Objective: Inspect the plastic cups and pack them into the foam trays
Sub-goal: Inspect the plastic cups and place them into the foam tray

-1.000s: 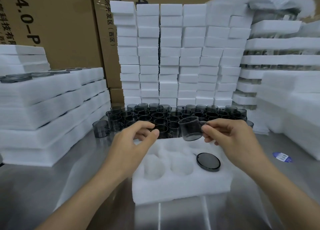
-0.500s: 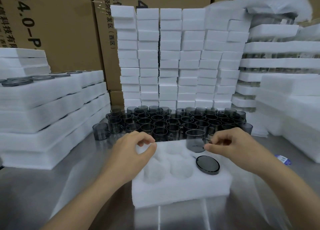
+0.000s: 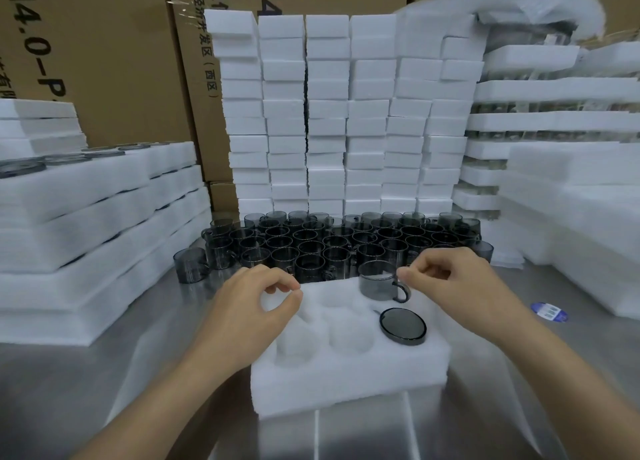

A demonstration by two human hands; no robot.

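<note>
A white foam tray point(image 3: 346, 373) with round pockets lies on the steel table in front of me. A smoky grey handled cup point(image 3: 375, 286) stands upright in its far right pocket. My right hand point(image 3: 457, 279) pinches the cup at the rim, just above the handle. A dark round disc point(image 3: 402, 326) fills the near right pocket. My left hand point(image 3: 249, 307) hovers over the tray's far left corner, fingers curled with thumb meeting forefinger, holding nothing. Several more grey cups point(image 3: 329, 241) crowd the table behind the tray.
One cup point(image 3: 190, 269) stands apart at the left of the crowd. Packed foam trays point(image 3: 86, 217) are stacked at the left, foam blocks point(image 3: 329, 113) at the back, more foam point(image 3: 571, 217) at the right. A blue sticker point(image 3: 549, 311) lies on the table at the right.
My right hand has brought the cup down from the air into the tray's far right pocket. My left hand has stayed over the tray's left corner.
</note>
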